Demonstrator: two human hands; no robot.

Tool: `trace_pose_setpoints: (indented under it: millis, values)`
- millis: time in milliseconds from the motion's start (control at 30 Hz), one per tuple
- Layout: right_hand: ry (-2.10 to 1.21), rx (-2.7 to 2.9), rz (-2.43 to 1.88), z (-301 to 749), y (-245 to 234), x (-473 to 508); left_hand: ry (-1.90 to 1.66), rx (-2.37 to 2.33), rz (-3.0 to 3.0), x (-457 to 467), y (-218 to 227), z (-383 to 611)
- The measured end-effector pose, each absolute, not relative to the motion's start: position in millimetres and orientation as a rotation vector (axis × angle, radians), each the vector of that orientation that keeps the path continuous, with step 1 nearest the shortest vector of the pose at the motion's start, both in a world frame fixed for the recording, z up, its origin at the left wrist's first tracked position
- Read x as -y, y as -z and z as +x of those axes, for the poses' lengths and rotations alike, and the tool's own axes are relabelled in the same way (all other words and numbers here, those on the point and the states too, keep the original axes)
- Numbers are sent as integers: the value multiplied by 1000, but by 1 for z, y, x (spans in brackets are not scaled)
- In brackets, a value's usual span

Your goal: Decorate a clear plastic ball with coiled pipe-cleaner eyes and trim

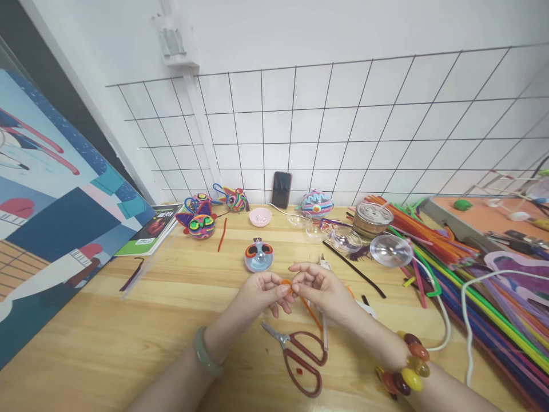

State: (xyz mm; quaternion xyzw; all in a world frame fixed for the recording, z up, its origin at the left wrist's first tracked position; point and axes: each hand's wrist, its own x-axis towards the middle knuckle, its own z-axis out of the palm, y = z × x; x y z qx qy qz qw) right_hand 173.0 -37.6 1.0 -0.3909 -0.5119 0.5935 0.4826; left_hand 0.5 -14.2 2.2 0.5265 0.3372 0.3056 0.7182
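Both my hands meet over the middle of the wooden table [128,343]. My left hand [261,294] pinches the curled end of an orange pipe cleaner [306,303]. My right hand [321,289] grips the same pipe cleaner just beside it, fingers closed; its free end trails down toward me. Red-handled scissors [302,355] lie on the table right below my hands. A half-dome covered in orange and blue pipe cleaner [259,256] sits just beyond my fingers.
Colourful pipe-cleaner figures [199,220], a pink bowl [260,216], a phone [282,189] and clear plastic half-spheres [390,250] stand along the back. A big pile of pipe cleaners [472,274] fills the right. A white cable [465,309] loops there. A painted board [55,229] leans at left.
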Motion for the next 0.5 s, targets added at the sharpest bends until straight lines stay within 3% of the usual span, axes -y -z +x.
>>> trace_pose_setpoints:
  millis: [500]
  values:
    - [-1462,1192,-986,165,2,42,-744,-824,1197,17,-3,6]
